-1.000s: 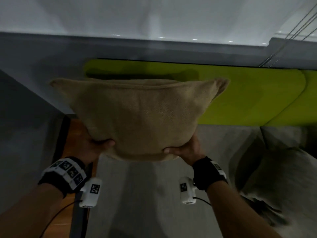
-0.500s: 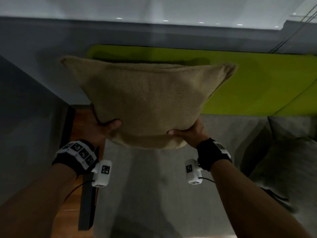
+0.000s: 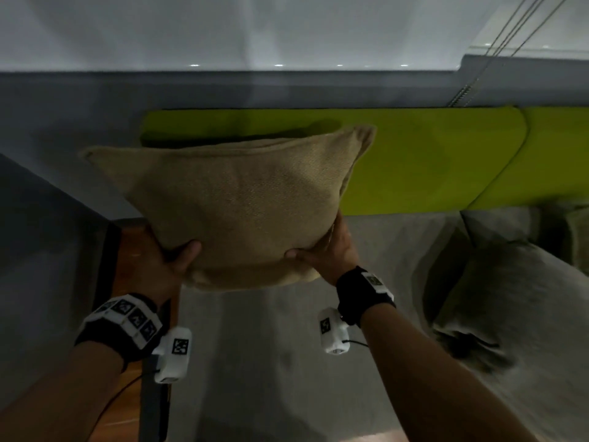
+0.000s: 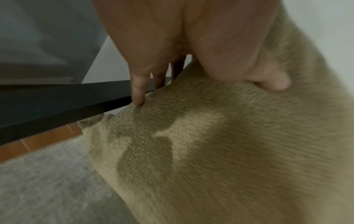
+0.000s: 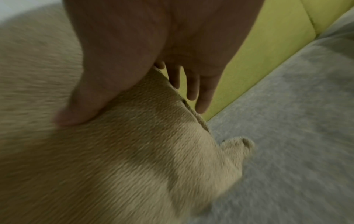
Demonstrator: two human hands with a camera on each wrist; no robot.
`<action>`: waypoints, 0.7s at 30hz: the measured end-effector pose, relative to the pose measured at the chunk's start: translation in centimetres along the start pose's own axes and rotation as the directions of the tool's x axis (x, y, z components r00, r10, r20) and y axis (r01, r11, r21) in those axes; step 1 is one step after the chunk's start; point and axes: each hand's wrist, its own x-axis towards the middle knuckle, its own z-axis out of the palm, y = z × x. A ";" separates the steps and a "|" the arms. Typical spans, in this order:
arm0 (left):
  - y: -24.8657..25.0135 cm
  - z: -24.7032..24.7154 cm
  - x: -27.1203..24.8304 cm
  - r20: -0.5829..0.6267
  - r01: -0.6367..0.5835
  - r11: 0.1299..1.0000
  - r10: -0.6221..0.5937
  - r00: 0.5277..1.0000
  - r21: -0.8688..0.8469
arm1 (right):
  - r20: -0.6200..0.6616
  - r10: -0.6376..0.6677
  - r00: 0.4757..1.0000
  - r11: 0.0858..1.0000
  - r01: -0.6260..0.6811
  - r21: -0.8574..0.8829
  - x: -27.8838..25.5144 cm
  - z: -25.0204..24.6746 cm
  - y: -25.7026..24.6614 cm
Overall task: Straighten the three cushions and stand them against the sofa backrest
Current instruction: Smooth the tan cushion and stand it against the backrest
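A: Head view: cushion (image 3: 236, 202) held aloft before the green backrest (image 3: 430, 161), left hand (image 3: 165, 266) and right hand (image 3: 331, 250) gripping its lower corners.

B: Wrist views: thumbs dent the nap. Likely soft, light; hold low, both sides.

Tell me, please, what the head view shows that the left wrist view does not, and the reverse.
Only the head view shows the right hand, the green backrest and a grey cushion lying at the right. Only the left wrist view shows the left hand's fingers behind the tan cushion. Both show the left hand holding that cushion above the grey seat.
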 end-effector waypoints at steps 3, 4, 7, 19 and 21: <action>0.7 -0.3 -1.6 0.054 0.019 0.985 -0.010 0.998 -0.170 | 0.008 -0.006 1.000 1.000 0.005 0.028 -1.8 -0.1 -0.6; 0.6 -0.7 -2.3 0.065 0.065 0.978 -0.053 0.996 -0.199 | 0.045 -0.017 0.999 0.999 0.015 0.031 -2.1 -0.2 -0.4; -0.7 -1.3 -5.0 0.073 0.199 0.954 -0.187 0.980 -0.225 | 0.176 -0.020 0.984 0.999 0.027 -0.034 -2.3 -1.4 0.9; 8.7 13.1 -14.6 0.500 -0.035 0.999 0.038 0.865 -0.015 | -0.295 -0.117 0.948 0.990 0.089 -0.108 -18.7 -17.9 10.2; 11.9 18.3 -16.3 0.587 -0.079 0.997 0.080 0.806 -0.027 | -0.384 -0.110 0.917 0.985 0.050 -0.163 -21.8 -22.7 13.4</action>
